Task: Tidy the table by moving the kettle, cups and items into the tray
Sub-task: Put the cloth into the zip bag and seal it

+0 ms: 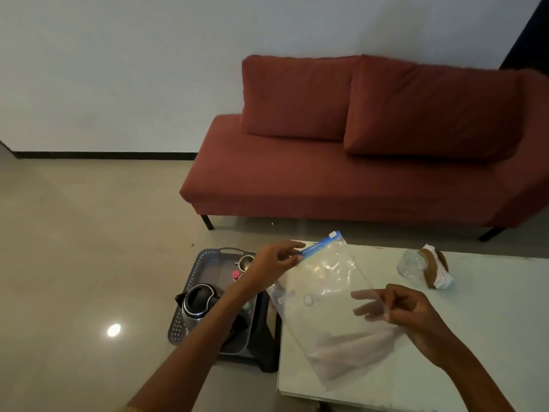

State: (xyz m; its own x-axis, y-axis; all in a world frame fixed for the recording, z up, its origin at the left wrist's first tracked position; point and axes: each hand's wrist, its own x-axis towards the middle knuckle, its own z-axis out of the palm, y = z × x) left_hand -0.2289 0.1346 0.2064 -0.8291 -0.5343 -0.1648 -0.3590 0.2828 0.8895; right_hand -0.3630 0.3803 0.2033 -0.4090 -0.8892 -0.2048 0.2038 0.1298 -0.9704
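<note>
Grip: left hand (274,264) pinches the plastic bag (332,307) at its blue zip strip (320,243); right hand (407,310) pinches its side edge.
Location: bag held over the table (490,337), beside the tray (205,263) holding the kettle (199,304).
Handling: likely light, limp, slippery; the stiffer strip is the best hold.
</note>
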